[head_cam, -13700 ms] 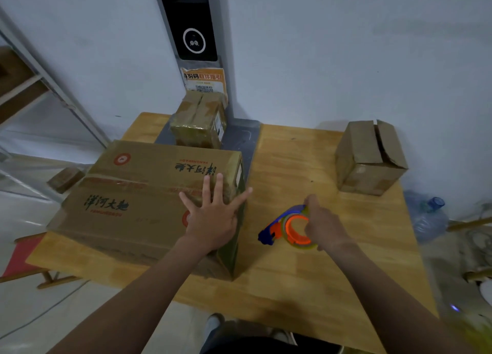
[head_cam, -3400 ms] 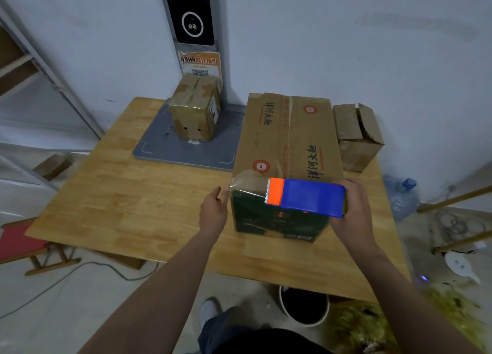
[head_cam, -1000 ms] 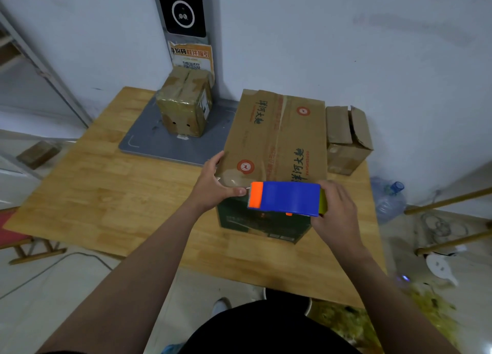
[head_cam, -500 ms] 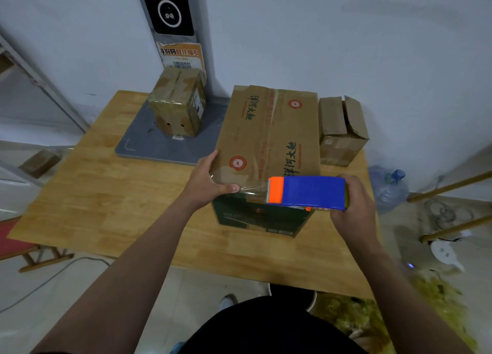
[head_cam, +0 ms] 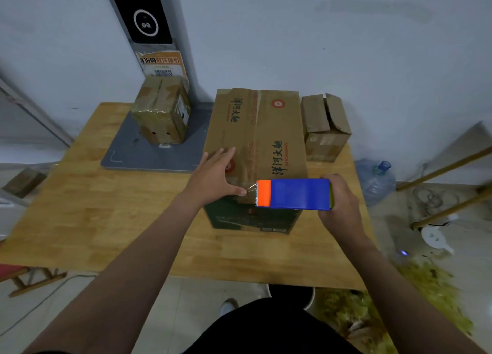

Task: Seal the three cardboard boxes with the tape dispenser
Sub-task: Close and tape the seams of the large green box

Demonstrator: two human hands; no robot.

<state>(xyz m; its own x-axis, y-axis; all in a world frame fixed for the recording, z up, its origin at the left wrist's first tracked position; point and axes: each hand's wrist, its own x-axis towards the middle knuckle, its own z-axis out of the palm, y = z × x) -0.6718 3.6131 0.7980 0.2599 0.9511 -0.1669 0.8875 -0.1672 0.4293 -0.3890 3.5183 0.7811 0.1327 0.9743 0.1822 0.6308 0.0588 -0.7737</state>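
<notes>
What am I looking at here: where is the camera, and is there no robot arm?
There is no machine: these are a person's two bare hands, filmed by one camera worn on the head, looking forward and down. The wooden table holds three cardboard boxes: a large printed box in the middle, a small box with open flaps to its right, and a taped box on a grey platform at the back left. The left hand lies flat on the large box's near end, thumb beside a strand of clear tape. The right hand grips the blue and orange tape dispenser at that box's near edge.
</notes>
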